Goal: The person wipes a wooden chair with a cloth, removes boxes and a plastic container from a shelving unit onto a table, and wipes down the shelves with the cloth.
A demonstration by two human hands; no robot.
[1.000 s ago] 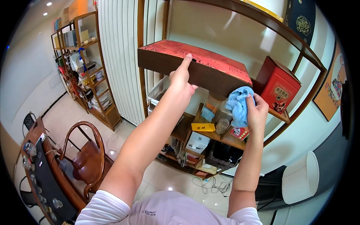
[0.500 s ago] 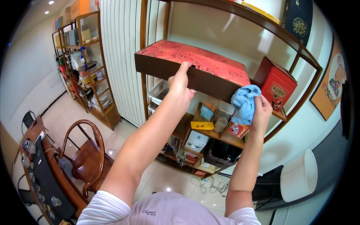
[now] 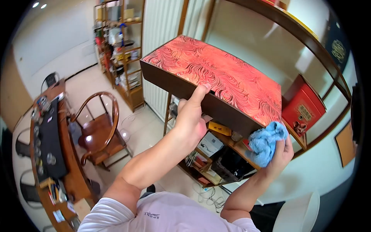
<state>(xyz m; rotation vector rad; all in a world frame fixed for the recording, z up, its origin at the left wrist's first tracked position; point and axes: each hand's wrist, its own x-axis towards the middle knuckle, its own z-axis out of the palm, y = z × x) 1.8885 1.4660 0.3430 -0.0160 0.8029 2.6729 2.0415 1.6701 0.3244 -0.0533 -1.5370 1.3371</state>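
A long flat box with a red, swirl-patterned lid and dark brown sides is held out in front of me, at shelf height. My left hand grips its near long side, thumb on the lid's edge and fingers underneath. In my right hand is a crumpled light blue cloth, which touches the box's near right corner. The fingers of that hand are closed around the cloth, partly hidden behind it. Right of the box stands a red tin with gold lettering.
The wooden shelf unit rises behind the box, with a yellow packet and a white box lower down. A wooden armchair and a long table stand at left. A white lampshade is at lower right; cables lie on the floor.
The box has come nearer to me and its lid shows more fully. Both hands moved with it, the cloth staying at its right corner. My view has turned and tilted down.
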